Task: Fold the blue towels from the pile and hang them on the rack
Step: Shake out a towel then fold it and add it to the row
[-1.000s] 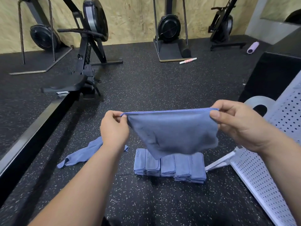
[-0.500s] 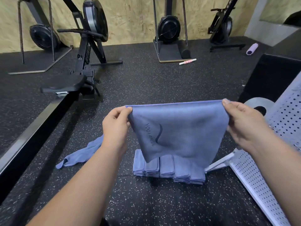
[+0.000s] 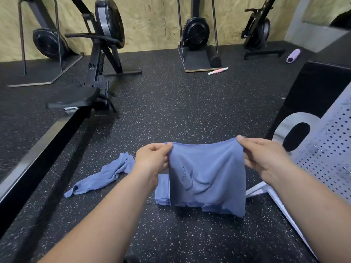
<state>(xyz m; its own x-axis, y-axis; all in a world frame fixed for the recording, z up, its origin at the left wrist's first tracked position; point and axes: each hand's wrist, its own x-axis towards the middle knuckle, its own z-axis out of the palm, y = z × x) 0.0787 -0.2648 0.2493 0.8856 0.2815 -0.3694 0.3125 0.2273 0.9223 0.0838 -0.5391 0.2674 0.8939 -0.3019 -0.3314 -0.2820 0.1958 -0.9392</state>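
The left hand point(image 3: 152, 158) and right hand point(image 3: 264, 158) pinch the top corners of a blue towel point(image 3: 207, 177), which hangs slack between them. Behind the towel lie folded towels point(image 3: 162, 188) on the floor, a crumpled towel point(image 3: 102, 177) to its left and a white perforated rack point(image 3: 322, 158) to its right.

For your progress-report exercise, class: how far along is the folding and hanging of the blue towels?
Done: folded blue towels sit on the speckled black floor, partly hidden. In hand: the left hand and right hand pinch the top corners of a hanging blue towel. Left: one crumpled blue towel lies unfolded, and no towel shows on the visible part of the white perforated metal rack.
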